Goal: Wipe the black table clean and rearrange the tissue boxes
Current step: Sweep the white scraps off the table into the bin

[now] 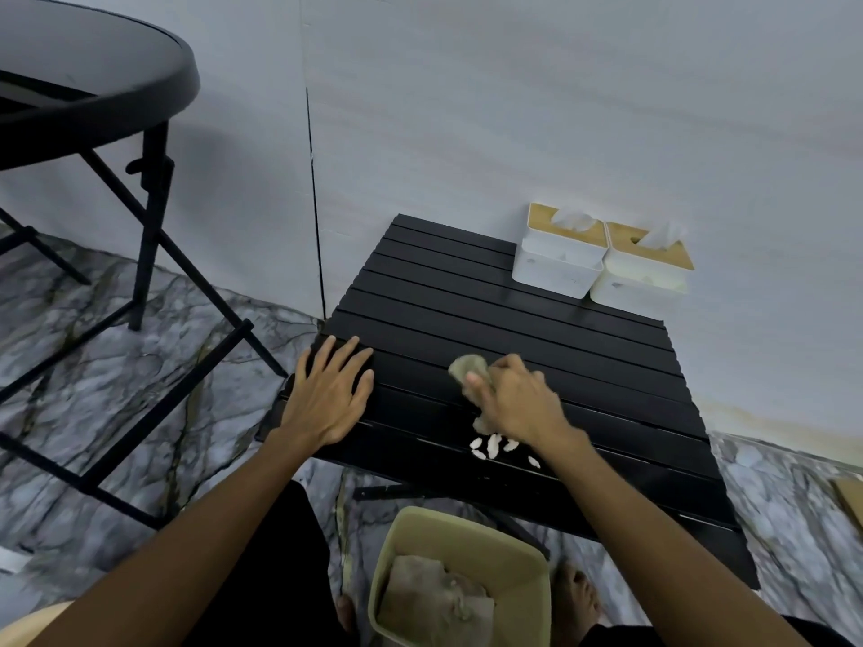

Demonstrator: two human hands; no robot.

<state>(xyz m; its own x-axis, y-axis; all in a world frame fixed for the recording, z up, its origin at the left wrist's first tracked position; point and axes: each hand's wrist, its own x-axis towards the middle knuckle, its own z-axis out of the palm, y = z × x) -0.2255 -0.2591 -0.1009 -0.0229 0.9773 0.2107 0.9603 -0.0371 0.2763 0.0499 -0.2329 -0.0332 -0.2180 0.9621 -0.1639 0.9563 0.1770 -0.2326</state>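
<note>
Head camera looks down on a low black table [490,329] in the middle of the frame, its top made of long narrow slats with grooves between them. The person's left hand [327,394] lies flat on the near left corner, fingers spread and holding nothing, apparently steadying the table. The right hand [513,403] is closed around a crumpled greyish cloth [469,368], pressing it onto the slats near the front edge. Just below that hand sits a cluster of small white scraps [492,445], looking like torn paper bits.

The wiping step is in hand, I would say, with the rearranging not yet begun: 2 tissue boxes [602,259] stand side by side and touching at the upper right corner of the table, against the pale wall. Each is a white box with a light wooden lid and a tissue poking up through the slot.

A beige square bin [387,576] stands on the marbled floor at the bottom of the frame, below the table's front edge, with another wad of cloth inside. The next move likely calls for sweeping the scraps over the edge into it; the grooves may catch some.

A round black table [93,100] fills the upper left.
</note>
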